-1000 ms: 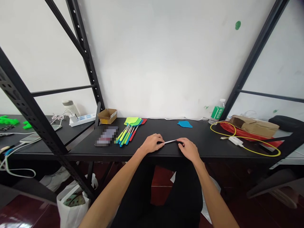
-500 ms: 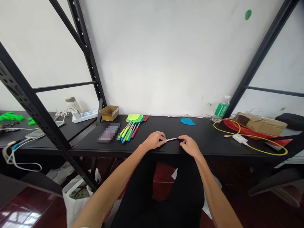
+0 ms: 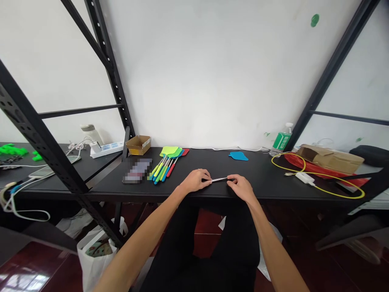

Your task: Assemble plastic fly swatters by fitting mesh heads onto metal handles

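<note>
Near the front edge of the black tabletop (image 3: 206, 160), both my hands hold a slim silver rod (image 3: 219, 179) between them. My left hand (image 3: 197, 181) is closed, its fingertips pinching the rod's left end. The darker right end sits in the closed fingers of my right hand (image 3: 240, 187). Farther back lies a loose flat blue head (image 3: 238, 156) with a short tab, touched by neither hand. To the left, several spatula-shaped tools (image 3: 165, 164) lie bunched together, with yellow, green, blue and red flat heads, silver shafts and coloured grips.
A small open cardboard box (image 3: 138, 145) and a pixelated flat item (image 3: 137, 170) are at the left. On the right stand a water bottle (image 3: 281, 141), a yellow cable (image 3: 337, 194), and a torn brown box (image 3: 331, 159) on red plastic. Black shelf posts (image 3: 39, 134) flank the table.
The rod stays between my two hands, which have hardly moved. The whole view has shifted slightly with my head.
</note>
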{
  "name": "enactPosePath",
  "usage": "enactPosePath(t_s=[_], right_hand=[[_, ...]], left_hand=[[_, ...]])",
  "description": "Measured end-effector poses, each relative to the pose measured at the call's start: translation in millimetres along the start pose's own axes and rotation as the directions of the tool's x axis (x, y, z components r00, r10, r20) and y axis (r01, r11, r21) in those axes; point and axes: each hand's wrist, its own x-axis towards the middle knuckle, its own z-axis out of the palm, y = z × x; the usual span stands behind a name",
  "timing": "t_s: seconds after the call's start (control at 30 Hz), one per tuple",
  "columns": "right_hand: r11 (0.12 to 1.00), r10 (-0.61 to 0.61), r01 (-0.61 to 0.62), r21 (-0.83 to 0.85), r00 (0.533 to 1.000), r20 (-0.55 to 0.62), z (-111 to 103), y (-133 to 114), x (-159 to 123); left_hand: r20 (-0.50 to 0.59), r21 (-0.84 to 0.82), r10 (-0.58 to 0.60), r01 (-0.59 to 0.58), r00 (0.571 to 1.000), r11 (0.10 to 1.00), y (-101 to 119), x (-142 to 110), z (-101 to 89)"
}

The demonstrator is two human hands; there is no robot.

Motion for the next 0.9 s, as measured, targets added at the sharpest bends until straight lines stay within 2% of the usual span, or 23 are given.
enactPosePath(t_s=[0.17, 0.37, 0.57, 0.63, 0.77, 0.9], right_hand=[[0.993, -0.047, 0.047, 0.112, 0.999, -0.002, -4, -6, -5], [0.967, -0.122, 0.118, 0.227, 0.992, 0.004, -10, -3, -8], [0.862, -0.158, 0.119, 0.493, 0.987, 0.038, -9, 3, -4], [0.817, -0.136, 0.103, 0.568, 0.991, 0.016, -9, 5, -3], [0.708, 0.014, 0.036, 0.705, 0.998, -0.065, -10, 7, 0], [0.586, 0.108, 0.028, 0.810, 0.988, -0.112, -12, 8, 0]], left_hand=[[-0.057, -0.039, -0.044, 0.042, 0.997, 0.998, 3, -1, -1.1], [-0.051, 0.055, -0.136, 0.139, 0.989, 0.989, 4, 0, 0.0], [-0.061, 0.086, -0.197, 0.202, 0.978, 0.976, 5, 0, -0.3], [-0.066, 0.098, -0.209, 0.215, 0.976, 0.972, 7, 0, -0.8], [-0.097, 0.129, -0.234, 0.246, 0.967, 0.961, 9, 0, -1.5], [-0.175, 0.193, -0.288, 0.319, 0.942, 0.928, 12, 0, -0.7]])
